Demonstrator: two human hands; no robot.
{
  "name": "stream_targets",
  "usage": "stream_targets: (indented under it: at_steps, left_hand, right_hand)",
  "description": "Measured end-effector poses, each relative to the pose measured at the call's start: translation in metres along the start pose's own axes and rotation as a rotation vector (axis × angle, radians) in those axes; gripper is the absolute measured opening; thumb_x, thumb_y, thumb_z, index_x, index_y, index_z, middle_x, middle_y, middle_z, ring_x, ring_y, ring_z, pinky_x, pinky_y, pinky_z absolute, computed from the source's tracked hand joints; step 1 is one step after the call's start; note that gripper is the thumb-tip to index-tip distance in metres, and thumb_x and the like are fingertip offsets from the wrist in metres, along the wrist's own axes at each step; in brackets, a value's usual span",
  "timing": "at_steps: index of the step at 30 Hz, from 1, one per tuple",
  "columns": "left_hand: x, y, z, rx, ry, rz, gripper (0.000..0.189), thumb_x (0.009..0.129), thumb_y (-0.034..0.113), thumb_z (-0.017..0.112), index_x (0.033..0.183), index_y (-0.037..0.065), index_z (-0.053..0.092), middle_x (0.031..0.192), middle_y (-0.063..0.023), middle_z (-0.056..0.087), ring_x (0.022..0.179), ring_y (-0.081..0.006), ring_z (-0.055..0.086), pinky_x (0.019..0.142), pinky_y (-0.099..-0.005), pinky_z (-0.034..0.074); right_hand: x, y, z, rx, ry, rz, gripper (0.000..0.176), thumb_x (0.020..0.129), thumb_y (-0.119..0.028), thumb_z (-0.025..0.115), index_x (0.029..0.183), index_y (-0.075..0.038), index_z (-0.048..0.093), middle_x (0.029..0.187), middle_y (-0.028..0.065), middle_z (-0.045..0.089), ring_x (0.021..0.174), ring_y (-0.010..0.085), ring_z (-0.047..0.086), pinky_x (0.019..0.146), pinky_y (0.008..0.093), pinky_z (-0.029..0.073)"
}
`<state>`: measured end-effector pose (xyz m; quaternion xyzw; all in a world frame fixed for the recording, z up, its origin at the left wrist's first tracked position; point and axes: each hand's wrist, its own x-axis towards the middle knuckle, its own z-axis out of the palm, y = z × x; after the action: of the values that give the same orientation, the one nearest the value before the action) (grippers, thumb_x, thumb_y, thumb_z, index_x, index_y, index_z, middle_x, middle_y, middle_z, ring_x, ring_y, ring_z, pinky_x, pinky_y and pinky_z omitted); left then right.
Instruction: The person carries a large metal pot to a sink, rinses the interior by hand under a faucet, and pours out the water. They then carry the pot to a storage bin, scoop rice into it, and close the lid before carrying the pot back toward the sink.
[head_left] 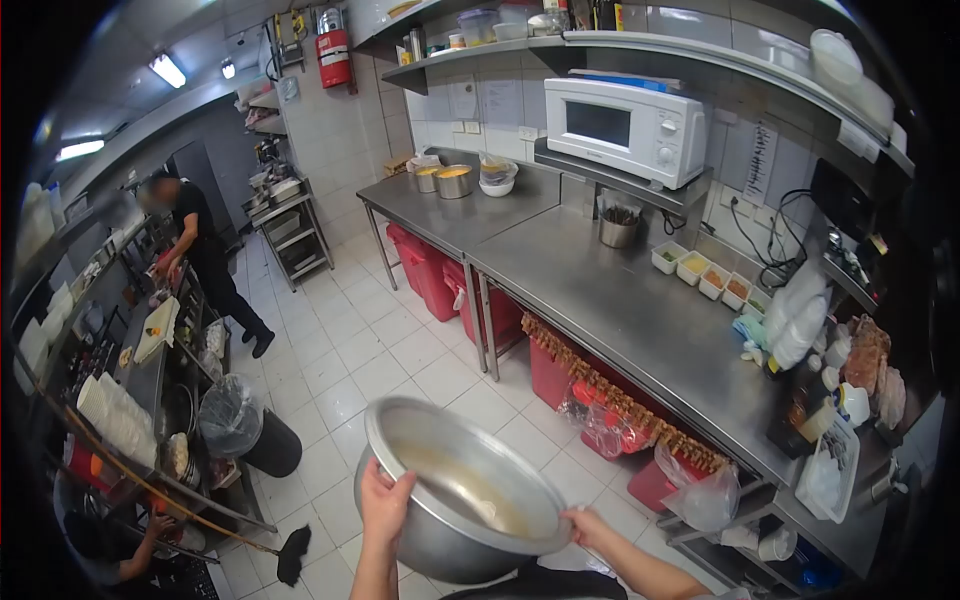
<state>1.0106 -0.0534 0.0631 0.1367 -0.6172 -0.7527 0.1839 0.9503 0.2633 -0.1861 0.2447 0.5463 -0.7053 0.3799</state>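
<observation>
A large round metal bowl (450, 545) is held tilted in front of my body, above the tiled floor. Its inside shows a thin yellowish residue or wetness. My left hand (386, 503) grips the left rim, thumb over the edge. On the right, my right hand (585, 527) holds the rim with its fingers closed; part of that hand is hard to make out. Past the bowl stands a long steel counter (610, 290).
A person (195, 235) in dark clothes works at the left counter; another person (120, 560) is at lower left. A black bin (272, 445) and broom head (293, 555) stand left. Red containers (420, 275) sit under the counter; a microwave (625, 130) is above.
</observation>
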Motion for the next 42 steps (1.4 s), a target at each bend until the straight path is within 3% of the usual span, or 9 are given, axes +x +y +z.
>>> stream_targets:
  at_steps: [5, 12, 18, 31, 35, 36, 40, 41, 42]
  left_hand:
    - [0.096, 0.013, 0.032, -0.02, 0.032, 0.234, 0.044, 0.078, -0.002, 0.06, 0.115, -0.005, 0.037, 0.094, -0.012, 0.06, 0.081, -0.0163, 0.06, 0.075, -0.027, 0.048]
    - [0.254, 0.047, 0.036, 0.064, 0.141, 0.266, 0.037, 0.078, 0.009, 0.066, 0.104, -0.002, 0.042, 0.078, -0.008, 0.06, 0.055, -0.0102, 0.056, 0.043, -0.0203, 0.041]
    - [0.441, 0.034, 0.04, 0.03, 0.026, 0.285, 0.041, 0.078, 0.013, 0.067, 0.106, -0.001, 0.041, 0.081, -0.0085, 0.061, 0.06, -0.0118, 0.058, 0.044, -0.0214, 0.043]
    - [0.766, -0.081, 0.094, 0.031, -0.322, 0.141, 0.046, 0.079, 0.017, 0.066, 0.108, -0.003, 0.036, 0.086, -0.0127, 0.058, 0.063, -0.0162, 0.06, 0.045, -0.0255, 0.049]
    - [0.833, -0.095, 0.106, 0.088, -0.383, 0.072, 0.048, 0.081, 0.018, 0.066, 0.111, -0.004, 0.034, 0.083, -0.0128, 0.058, 0.062, -0.0157, 0.06, 0.048, -0.0261, 0.05]
    - [0.846, -0.094, 0.108, 0.119, -0.408, 0.026, 0.049, 0.082, 0.018, 0.065, 0.113, -0.003, 0.034, 0.083, -0.0129, 0.058, 0.063, -0.0154, 0.06, 0.05, -0.0263, 0.05]
    - [0.876, -0.097, 0.079, 0.106, -0.439, -0.135, 0.062, 0.09, 0.033, 0.051, 0.133, -0.001, 0.022, 0.091, -0.0125, 0.062, 0.077, -0.0168, 0.062, 0.067, -0.0291, 0.048]
    - [0.877, -0.091, 0.062, 0.111, -0.375, -0.184, 0.064, 0.092, 0.037, 0.048, 0.135, 0.0, 0.019, 0.094, -0.0121, 0.063, 0.08, -0.0172, 0.062, 0.07, -0.0295, 0.047]
    - [0.874, -0.1, 0.033, 0.171, -0.356, -0.215, 0.07, 0.092, 0.046, 0.041, 0.138, 0.0, 0.013, 0.099, -0.0116, 0.063, 0.087, -0.0197, 0.061, 0.076, -0.0315, 0.045]
  right_hand:
    - [0.062, -0.175, 0.044, 0.457, 0.081, -0.403, 0.012, 0.072, 0.0, 0.058, 0.077, -0.009, 0.051, 0.074, 0.0062, 0.056, 0.07, 0.0211, 0.06, 0.06, 0.0372, 0.052]
    - [0.136, -0.419, 0.151, 0.228, 0.25, -0.807, 0.045, 0.071, -0.001, 0.06, 0.113, 0.0, 0.043, 0.092, 0.0113, 0.054, 0.085, 0.0216, 0.053, 0.074, 0.0338, 0.044]
    - [0.224, -0.557, 0.186, 0.105, 0.271, -1.018, 0.047, 0.07, -0.005, 0.06, 0.113, -0.001, 0.042, 0.09, 0.0092, 0.051, 0.08, 0.0172, 0.05, 0.07, 0.0311, 0.042]
    - [0.357, -0.71, 0.176, 0.024, 0.724, -1.226, 0.034, 0.071, -0.007, 0.059, 0.102, -0.006, 0.045, 0.081, 0.0034, 0.047, 0.07, 0.0121, 0.045, 0.063, 0.0263, 0.037]
    - [0.406, -0.751, 0.172, 0.056, 0.664, -1.308, 0.028, 0.079, -0.017, 0.065, 0.097, -0.009, 0.045, 0.078, 0.0004, 0.045, 0.07, 0.0101, 0.043, 0.062, 0.0244, 0.035]
    - [0.414, -0.758, 0.166, -0.039, 0.646, -1.27, 0.031, 0.086, -0.035, 0.06, 0.098, -0.009, 0.047, 0.087, -0.0012, 0.046, 0.082, 0.0102, 0.044, 0.073, 0.0235, 0.036]
    - [0.439, -0.774, 0.145, 0.392, 0.516, -0.943, 0.05, 0.088, -0.056, 0.042, 0.103, -0.009, 0.051, 0.089, -0.0016, 0.051, 0.079, 0.0154, 0.048, 0.07, 0.0292, 0.041]
    - [0.471, -0.768, 0.121, 0.235, 0.681, -1.079, 0.05, 0.087, -0.056, 0.045, 0.104, -0.011, 0.054, 0.091, 0.0024, 0.054, 0.084, 0.0207, 0.051, 0.07, 0.0316, 0.043]
    - [0.484, -0.755, 0.093, -0.671, 1.159, -0.801, 0.043, 0.091, -0.043, 0.043, 0.107, -0.005, 0.054, 0.093, 0.0143, 0.056, 0.087, 0.0293, 0.055, 0.075, 0.0438, 0.045]
